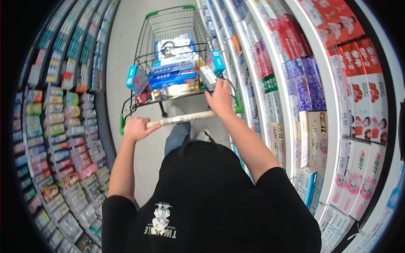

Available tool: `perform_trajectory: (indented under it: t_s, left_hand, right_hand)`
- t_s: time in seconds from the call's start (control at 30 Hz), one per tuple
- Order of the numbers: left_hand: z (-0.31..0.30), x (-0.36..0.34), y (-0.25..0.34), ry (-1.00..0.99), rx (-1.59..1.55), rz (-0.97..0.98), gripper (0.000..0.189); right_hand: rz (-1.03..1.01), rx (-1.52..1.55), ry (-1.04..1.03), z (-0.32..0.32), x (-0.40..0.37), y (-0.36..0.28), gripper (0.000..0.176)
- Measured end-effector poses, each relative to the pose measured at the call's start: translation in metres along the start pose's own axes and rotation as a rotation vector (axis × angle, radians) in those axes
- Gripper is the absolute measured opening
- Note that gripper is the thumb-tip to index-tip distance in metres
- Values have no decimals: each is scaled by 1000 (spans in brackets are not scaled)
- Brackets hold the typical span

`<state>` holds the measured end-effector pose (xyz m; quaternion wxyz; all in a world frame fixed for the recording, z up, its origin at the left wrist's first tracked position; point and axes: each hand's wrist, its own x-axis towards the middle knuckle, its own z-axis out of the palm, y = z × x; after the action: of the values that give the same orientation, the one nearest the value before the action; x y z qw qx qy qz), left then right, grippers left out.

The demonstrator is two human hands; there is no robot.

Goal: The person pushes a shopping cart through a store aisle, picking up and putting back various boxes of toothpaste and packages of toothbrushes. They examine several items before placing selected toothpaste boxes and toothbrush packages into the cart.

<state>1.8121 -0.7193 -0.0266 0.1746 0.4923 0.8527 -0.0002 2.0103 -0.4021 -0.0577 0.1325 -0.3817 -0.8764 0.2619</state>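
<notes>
My left hand (137,129) is closed around the left end of the shopping cart's pale handle (185,118). My right hand (221,98) is ahead of the handle's right end, thumb and fingers at the near end of a small white box (207,75) with a printed label. This box is tilted over the near right corner of the shopping cart (147,40). Blue boxes (168,78) are stacked in the cart, with a white and blue package (174,48) beyond them. Teal boxes stand at the left (132,76) and right (217,61) sides.
Shelves of boxed goods line the aisle's right side, with purple boxes (306,84) and red and white boxes (363,92). Hanging packs (63,122) fill the left rack. Pale floor tiles (120,50) run alongside the cart. My shoes show below the handle.
</notes>
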Motion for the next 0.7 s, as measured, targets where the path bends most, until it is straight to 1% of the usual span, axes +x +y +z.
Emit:
perform_trajectory:
  t_s: [0.03, 0.1, 0.13, 0.23, 0.27, 0.3, 0.37, 0.4, 0.43, 0.47, 0.5, 0.53, 0.57, 0.63, 0.7]
  left_hand:
    - [-2, 2, 0, -11, 0, -1, 75]
    - [-4, 3, 1, -35, -3, -17, 76]
    - [-4, 5, 2, -41, -6, -16, 77]
    - [-8, 8, 3, -69, -6, -35, 78]
    - [-9, 9, 4, -83, -3, -45, 78]
    - [-11, 9, 6, -99, -1, -56, 79]
    - [-11, 12, 7, -71, 13, -48, 75]
    - [-11, 12, 7, -62, 19, -47, 74]
    - [-12, 13, 7, -83, 26, -58, 76]
    - [-13, 16, 7, -104, 30, -71, 78]
    - [-13, 19, 7, -126, 32, -82, 81]
    - [-13, 22, 6, -126, 24, -79, 81]
    - [-14, 25, 6, -133, 20, -84, 82]
    - [-17, 31, 6, -134, 14, -87, 82]
    - [-21, 37, 8, -157, 12, -101, 83]
  right_hand:
    - [-3, -50, 27, -2, 7, -3, 64]
    - [69, -153, -54, -3, 22, -7, 64]
    - [64, -246, -87, 1, 31, -6, 64]
    - [92, -346, -230, 11, 57, 0, 71]
    - [86, -358, -257, 14, 64, 5, 60]
    - [94, -323, -241, 11, 69, 7, 55]
    - [109, -251, -222, 7, 74, 13, 48]
    - [156, -168, -188, 2, 78, 15, 47]
    - [189, -94, -161, -20, 75, 6, 48]
    - [199, -4, -132, -19, 78, 23, 51]
    - [221, 52, -89, -34, 74, 25, 54]
    - [232, 156, -120, -54, 72, 27, 60]
    - [251, 284, -122, -59, 70, 42, 57]
    - [346, 633, -151, -89, 58, 38, 49]
    - [311, 769, -120, -112, 48, 34, 44]
